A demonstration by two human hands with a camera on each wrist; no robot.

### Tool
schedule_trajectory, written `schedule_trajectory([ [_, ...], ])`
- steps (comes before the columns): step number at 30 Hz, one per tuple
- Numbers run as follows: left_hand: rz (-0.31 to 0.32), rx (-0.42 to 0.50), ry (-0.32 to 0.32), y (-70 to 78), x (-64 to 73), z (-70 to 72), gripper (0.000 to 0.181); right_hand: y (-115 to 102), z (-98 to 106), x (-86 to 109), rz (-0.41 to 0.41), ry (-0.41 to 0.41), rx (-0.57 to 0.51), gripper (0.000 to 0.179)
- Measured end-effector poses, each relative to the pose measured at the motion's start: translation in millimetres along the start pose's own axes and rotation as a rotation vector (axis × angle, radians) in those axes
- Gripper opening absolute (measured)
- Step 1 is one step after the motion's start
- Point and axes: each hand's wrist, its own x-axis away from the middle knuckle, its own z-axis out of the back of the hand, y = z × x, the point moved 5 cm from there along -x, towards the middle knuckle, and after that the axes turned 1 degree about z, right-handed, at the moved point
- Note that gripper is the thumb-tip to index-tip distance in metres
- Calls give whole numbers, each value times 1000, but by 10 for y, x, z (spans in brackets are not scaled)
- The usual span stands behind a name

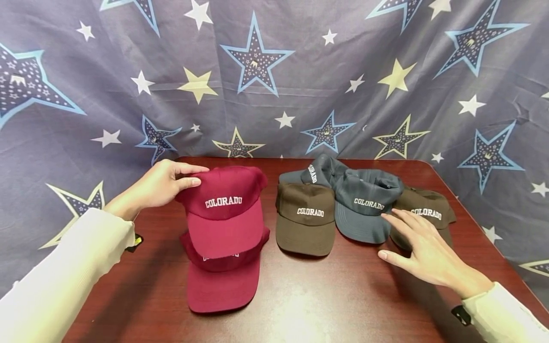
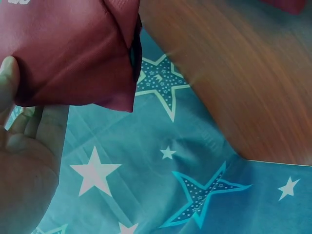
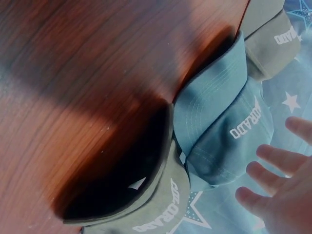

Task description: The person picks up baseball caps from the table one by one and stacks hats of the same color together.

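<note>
Clearly, left hand (image 1: pixel 162 185) pinches round-crowned maroon fabric cap (image 1: pixel 225 214).

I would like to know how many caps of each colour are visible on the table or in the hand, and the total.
Red caps: 2
Brown caps: 2
Blue-grey caps: 2
Total: 6

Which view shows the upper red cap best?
Head: the upper red cap is almost whole there, front-on, brim and COLORADO lettering both clear. Left wrist catches only a cropped part in the left hand, with a scrap of lettering. Right wrist doesn't show it.
</note>
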Motion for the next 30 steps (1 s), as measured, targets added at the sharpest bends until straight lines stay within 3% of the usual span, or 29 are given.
schedule_trajectory([
  [9, -25, 38, -28, -70, 196, -96, 34, -8, 5, -14, 5, -7, -4, 84],
  [16, -17, 126, -113, -100, 294, -203, 34, -18, -3, -23, 7, -13, -7, 85],
  [22, -30, 119, -153, -191, 391, -329, 35, -26, -2, -19, 3, -12, -4, 84],
  [30, -121, 68, -159, -296, 436, -550, 41, -33, -23, -22, 2, -20, -5, 84],
])
